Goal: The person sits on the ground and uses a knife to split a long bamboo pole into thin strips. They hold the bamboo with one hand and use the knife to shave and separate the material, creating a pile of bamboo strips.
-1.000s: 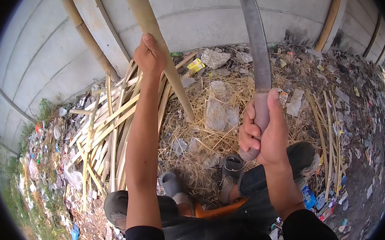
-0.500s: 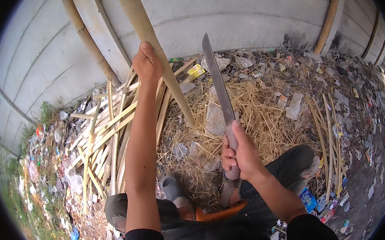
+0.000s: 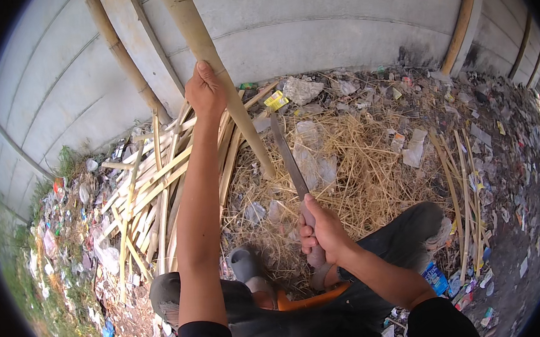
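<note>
- The left hand (image 3: 206,93), near 11 o'clock, grips a thick bamboo pole (image 3: 190,27), its thumb laid along the near side and the fingers curled around it.
- The pole slants from the top edge at 11 o'clock down toward the middle; its lower end seems to rest on the littered ground, though the contact is hard to make out.
- The right hand (image 3: 324,230), toward 5 o'clock, is clenched around the handle of a machete (image 3: 292,165), thumb set along the top of the grip.
- The machete's dark blade points up toward 12 o'clock, its tip near the pole and to the right of it.
- At 9 o'clock, behind the left forearm, a heap of split bamboo strips (image 3: 143,196) lies crisscrossed.
- Around 3 o'clock spreads dry straw (image 3: 376,167), with a few longer strips (image 3: 465,205) beyond it, between 3 and 4.
- At 12 o'clock, by the foot of a grey panel wall (image 3: 324,42), lies a yellow packet (image 3: 276,100).
- Bamboo posts stand against the wall at 10 o'clock (image 3: 128,65) and 2 o'clock (image 3: 462,20).
- A grey shoe (image 3: 246,264) sits just left of 6 o'clock.
</note>
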Available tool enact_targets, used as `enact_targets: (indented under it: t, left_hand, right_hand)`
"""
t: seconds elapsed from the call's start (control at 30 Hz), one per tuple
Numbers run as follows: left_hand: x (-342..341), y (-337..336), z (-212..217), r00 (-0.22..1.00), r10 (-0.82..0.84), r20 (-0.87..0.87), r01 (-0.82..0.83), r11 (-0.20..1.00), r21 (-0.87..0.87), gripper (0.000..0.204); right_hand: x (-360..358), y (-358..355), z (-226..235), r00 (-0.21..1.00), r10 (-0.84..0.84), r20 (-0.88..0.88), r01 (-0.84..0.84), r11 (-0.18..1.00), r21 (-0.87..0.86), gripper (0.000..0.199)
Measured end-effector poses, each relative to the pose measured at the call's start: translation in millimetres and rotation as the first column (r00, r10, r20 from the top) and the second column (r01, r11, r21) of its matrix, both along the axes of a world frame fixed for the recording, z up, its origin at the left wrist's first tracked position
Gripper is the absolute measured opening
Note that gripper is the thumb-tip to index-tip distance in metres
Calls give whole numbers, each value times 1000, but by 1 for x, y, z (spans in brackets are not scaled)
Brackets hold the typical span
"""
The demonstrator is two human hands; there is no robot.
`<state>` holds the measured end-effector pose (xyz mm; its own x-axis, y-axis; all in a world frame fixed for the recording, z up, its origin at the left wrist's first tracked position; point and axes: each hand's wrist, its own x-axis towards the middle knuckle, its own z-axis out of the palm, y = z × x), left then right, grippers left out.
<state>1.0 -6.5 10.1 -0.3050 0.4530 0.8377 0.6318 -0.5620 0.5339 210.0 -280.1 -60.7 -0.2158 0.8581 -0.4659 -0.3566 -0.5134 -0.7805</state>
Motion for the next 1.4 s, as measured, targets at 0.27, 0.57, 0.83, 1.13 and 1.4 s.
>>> enact_targets:
  t: [0.27,0.57,0.83,1.13,1.4]
  left_hand:
    - [2,0,2,1000,-5,-26,4,1000,-28,58]
    - [2,-2,4,999,11,-52,-14,999,-44,58]
    - [-26,-12,17,988,97,-123,-117,978,-171,54]
    - [-40,-19,21,992,118,-43,-124,981,-152,52]
    - [-37,-10,16,999,37,4,-36,986,-162,42]
  right_hand:
    - [23,28,174,930,-179,-321,363,577,731,67]
    - [30,13,49,995,75,-61,-77,996,-42,64]
    - [71,-5,60,990,-131,-52,140,966,219,63]
    - [94,-12,35,976,-205,-68,215,957,195,62]
    - [91,-17,11,974,-224,-31,225,972,71,62]
